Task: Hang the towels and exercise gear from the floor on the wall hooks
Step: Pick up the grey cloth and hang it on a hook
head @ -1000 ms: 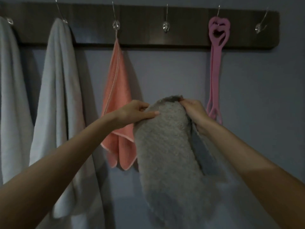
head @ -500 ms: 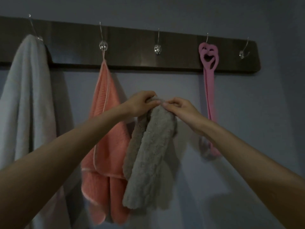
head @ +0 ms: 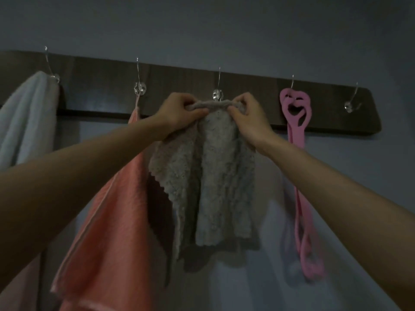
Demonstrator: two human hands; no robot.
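A fluffy grey towel [head: 215, 176] hangs down from both my hands. My left hand [head: 179, 113] and my right hand [head: 249, 117] each pinch its top edge, stretched flat just below the middle clear hook [head: 217, 94] on the dark wooden rack [head: 253, 90]. The edge touches or nearly touches the hook's base; I cannot tell if it is caught on it.
An orange towel [head: 116, 221] hangs from the hook [head: 139, 88] to the left, a white towel [head: 27, 122] further left. A pink resistance band [head: 296, 131] hangs on the right, with a bare hook [head: 350, 106] beyond it at the rack's end.
Both hands have lifted the grey towel from chest height up to the middle hook, and have spread its top edge out flat between them.
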